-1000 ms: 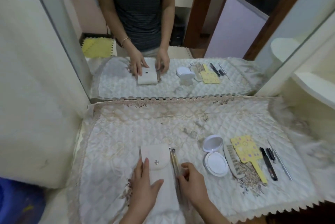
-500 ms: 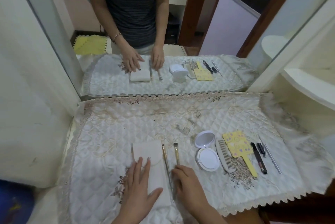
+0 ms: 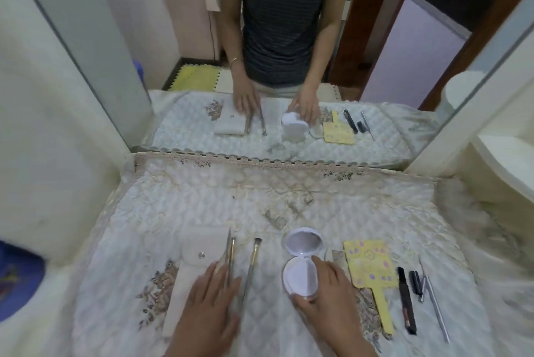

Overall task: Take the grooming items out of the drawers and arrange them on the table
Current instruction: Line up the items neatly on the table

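Two hands on the quilted white tablecloth (image 3: 318, 200). Left hand (image 3: 211, 296): fingers straight and close together, flat over the lower end of one slim gold-handled makeup brush (image 3: 232, 249), a second brush (image 3: 254, 255) just right of them, the white fabric snap pouch (image 3: 196, 258) just left. Right hand (image 3: 329, 290): thumb and fingers curled round the base of the round white plastic compact (image 3: 299, 275), its mirrored lid open beyond your fingertips. Right of those fingers: yellow paddle-shaped hand mirror (image 3: 370, 267), black stick (image 3: 407, 296).
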Demonstrator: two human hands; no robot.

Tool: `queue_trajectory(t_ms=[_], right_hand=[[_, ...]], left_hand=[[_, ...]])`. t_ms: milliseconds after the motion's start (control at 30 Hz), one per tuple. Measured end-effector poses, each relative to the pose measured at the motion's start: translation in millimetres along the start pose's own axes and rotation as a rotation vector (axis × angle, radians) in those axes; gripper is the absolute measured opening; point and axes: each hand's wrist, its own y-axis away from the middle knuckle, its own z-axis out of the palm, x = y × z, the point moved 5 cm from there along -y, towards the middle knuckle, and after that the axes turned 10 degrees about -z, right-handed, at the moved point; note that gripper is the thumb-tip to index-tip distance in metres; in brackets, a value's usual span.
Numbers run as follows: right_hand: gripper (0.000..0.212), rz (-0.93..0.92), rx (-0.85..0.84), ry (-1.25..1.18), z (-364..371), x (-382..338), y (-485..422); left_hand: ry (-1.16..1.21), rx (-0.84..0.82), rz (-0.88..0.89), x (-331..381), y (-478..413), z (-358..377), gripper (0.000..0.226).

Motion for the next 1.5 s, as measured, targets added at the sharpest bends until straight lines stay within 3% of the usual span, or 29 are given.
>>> queue_trajectory(t_ms=[133, 300, 667, 900, 1000, 1300, 1400, 1500], right_hand=[[0.069, -0.115, 0.007, -0.120, 10.2, -5.2, -0.5], [0.064, -0.168, 0.051, -0.219, 18.0, -33.1, 6.0], [0.062, -0.155, -0.021, -0.267, 22.0, -51.5, -15.0], [0.057, 0.181, 0.026, -0.053, 2.5, 20.5, 22.1], [0.074, 0.185, -0.090, -0.065, 8.7, 20.0, 33.5], [0.064, 0.085, -0.219, -0.069, 17.2, -9.6, 24.6], [0.046, 0.182, -0.101, -0.105, -0.2, 20.3, 22.7], [0.061, 0.353, -0.003, -0.151, -14.1, 67.0, 36.5]], left_hand=[[-0.176, -0.012, -0.069, -6.3, 9.1, 6.5, 0.054], [-0.287, 0.060, -0.051, -4.3, 11.4, 11.7, 0.042], [-0.137, 0.099, -0.103, -9.1, 5.2, 12.0, 0.050], [-0.017, 0.122, -0.047, 3.1, -0.3, 9.0, 0.055], [0.034, 0.103, -0.078, 8.4, -5.6, 7.2, 0.059], [0.096, 0.133, -0.051, 6.5, -3.8, 0.4, 0.052], [0.088, 0.151, 0.018, 17.8, -6.5, 2.0, 0.052], [0.121, 0.221, 0.113, 35.9, -10.7, 3.4, 0.050]])
